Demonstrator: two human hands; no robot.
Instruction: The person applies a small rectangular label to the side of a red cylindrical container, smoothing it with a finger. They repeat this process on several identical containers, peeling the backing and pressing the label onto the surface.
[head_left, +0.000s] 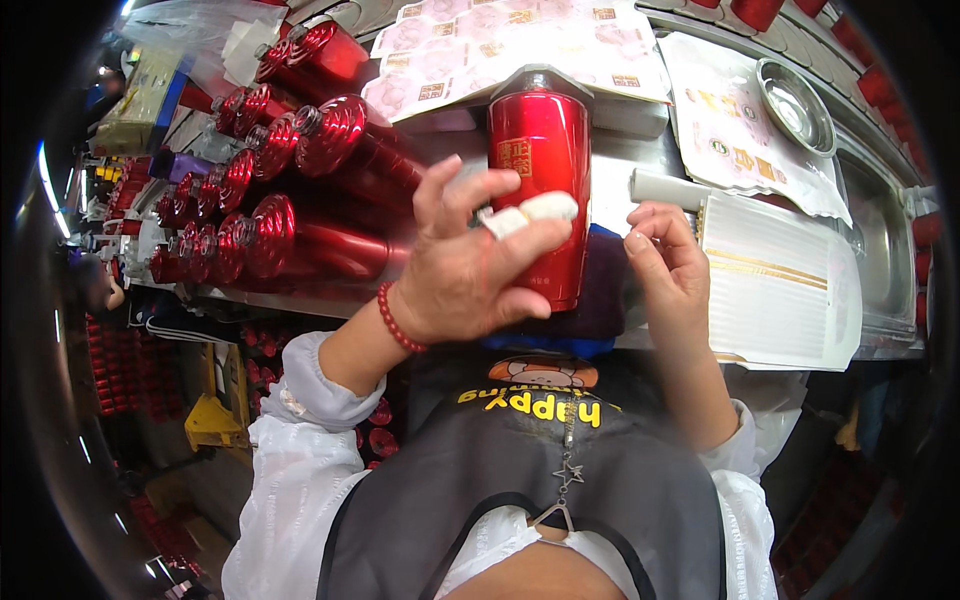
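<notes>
A shiny red bottle (540,130) with a gold square mark lies in front of me, its neck pointing away. Over its left side spreads my left hand (470,250), fingers stretched and apart; one finger wears a white wrapping (530,212). That hand overlaps the bottle, and whether it presses on it I cannot tell. To the bottle's right, apart from it, my right hand (670,255) has thumb and fingertips pinched together. Anything between them is too small to make out. A dark cloth (606,285) sits under the bottle's near end.
Many red bottles (330,135) lie in rows at the left. Printed sheets (520,40) cover the far side. At the right are a stack of white sheets with gold stripes (770,280), a metal bowl (797,105) on more printed sheets, and a steel sink (885,235).
</notes>
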